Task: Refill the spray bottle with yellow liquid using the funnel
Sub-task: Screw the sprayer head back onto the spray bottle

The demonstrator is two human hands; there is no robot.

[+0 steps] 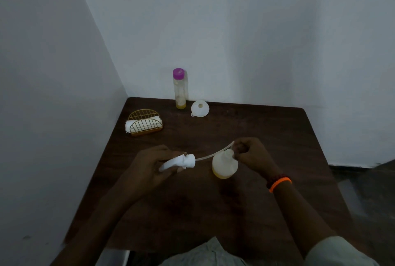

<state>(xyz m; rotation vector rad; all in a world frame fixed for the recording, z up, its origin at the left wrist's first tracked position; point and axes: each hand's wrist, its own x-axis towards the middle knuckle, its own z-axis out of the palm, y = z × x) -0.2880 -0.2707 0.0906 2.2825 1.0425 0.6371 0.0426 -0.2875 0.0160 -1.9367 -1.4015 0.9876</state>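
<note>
The spray bottle's body (pixel 224 166) stands uncapped on the dark wooden table (pixel 267 137), with a little yellow liquid at its bottom. My left hand (pixel 147 165) grips the white spray head (pixel 179 162), held on its side to the left of the bottle. Its thin dip tube (pixel 213 153) arcs right to the bottle's neck. My right hand (pixel 248 154) pinches the tube's end just behind the neck. A white funnel (pixel 200 108) lies at the back of the table. Beside the funnel stands a tall clear bottle with a purple cap (pixel 180 88), with a bit of yellow liquid at its base.
A gold wire holder with white napkins (pixel 145 123) sits at the back left. Walls close in the table on the left and behind. The floor drops away at the table's right edge.
</note>
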